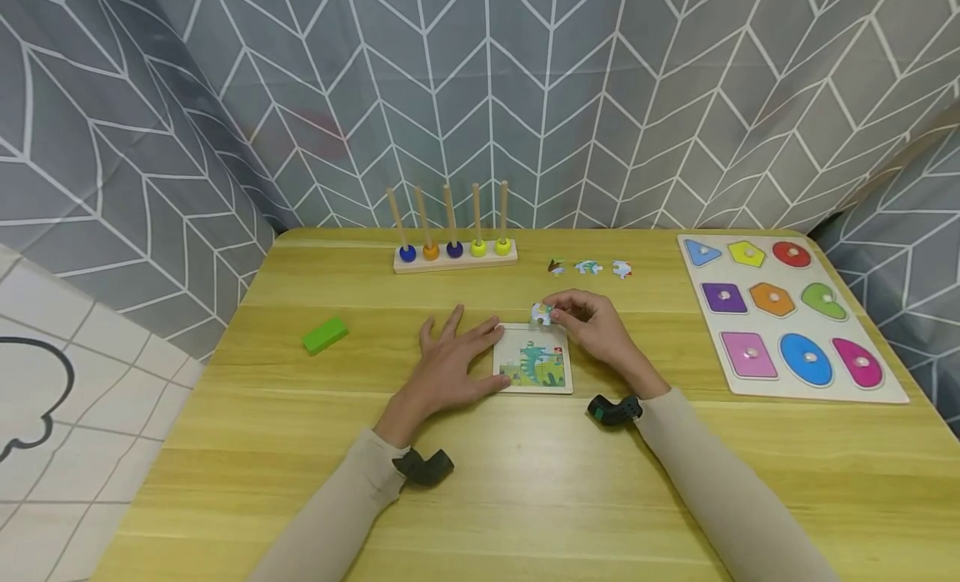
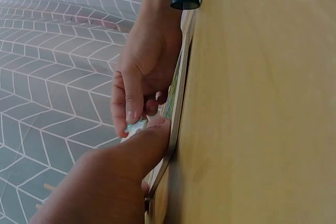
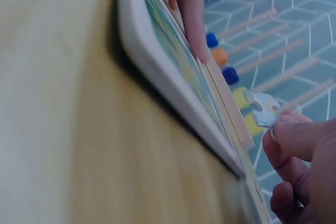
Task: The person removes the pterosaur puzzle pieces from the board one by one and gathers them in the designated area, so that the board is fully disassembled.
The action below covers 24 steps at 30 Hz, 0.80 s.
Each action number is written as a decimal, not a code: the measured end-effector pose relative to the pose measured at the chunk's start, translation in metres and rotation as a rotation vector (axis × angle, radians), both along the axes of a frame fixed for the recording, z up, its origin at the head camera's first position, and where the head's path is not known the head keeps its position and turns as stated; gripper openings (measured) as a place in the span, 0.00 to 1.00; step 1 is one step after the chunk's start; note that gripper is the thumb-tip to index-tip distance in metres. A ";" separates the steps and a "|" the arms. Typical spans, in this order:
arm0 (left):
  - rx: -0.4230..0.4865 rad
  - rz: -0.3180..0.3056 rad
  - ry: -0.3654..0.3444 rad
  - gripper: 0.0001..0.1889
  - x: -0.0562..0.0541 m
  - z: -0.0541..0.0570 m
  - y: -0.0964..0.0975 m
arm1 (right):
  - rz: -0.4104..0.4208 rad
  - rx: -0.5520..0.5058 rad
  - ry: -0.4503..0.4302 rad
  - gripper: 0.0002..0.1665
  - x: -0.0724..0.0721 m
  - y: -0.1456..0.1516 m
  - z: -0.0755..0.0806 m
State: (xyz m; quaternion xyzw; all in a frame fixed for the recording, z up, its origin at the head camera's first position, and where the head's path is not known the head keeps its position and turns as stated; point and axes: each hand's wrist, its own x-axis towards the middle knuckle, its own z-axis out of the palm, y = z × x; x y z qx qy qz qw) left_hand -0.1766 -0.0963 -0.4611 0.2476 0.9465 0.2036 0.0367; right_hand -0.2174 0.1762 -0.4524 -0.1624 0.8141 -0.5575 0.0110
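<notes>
The tray [image 1: 514, 338] on the tabletop [image 1: 517, 474] looks partly filled, left hand [image 1: 450, 365] spread at its side, right hand [image 1: 596, 325] pinching a puzzle piece [image 1: 540, 313] by its far edge, three loose pieces [image 1: 588, 267] unplaced beyond.

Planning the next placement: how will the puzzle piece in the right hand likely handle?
The puzzle piece is probably stiff: pinched near one edge by the right hand, it shows no droop. Looking small and thin, it is likely light. Its notched outline might snag.

Your worktop [image 1: 517, 515] looks like smooth, faintly glossy wood, your puzzle tray [image 1: 534, 390] matt wood, your sleeve [image 1: 720, 474] and the curtain [image 1: 517, 90] cloth.
</notes>
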 end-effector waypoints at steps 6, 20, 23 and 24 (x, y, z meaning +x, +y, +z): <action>0.004 -0.001 0.000 0.42 0.000 -0.001 0.000 | -0.096 0.097 0.051 0.12 -0.011 0.015 -0.009; 0.007 -0.004 0.003 0.42 0.001 -0.001 0.000 | -0.205 0.193 0.224 0.14 -0.019 0.018 -0.018; 0.004 -0.003 0.003 0.42 0.001 0.000 0.000 | -0.203 0.244 0.236 0.15 -0.018 0.018 -0.017; 0.001 -0.002 0.003 0.42 0.001 0.000 0.000 | -0.200 0.266 0.233 0.15 -0.017 0.018 -0.016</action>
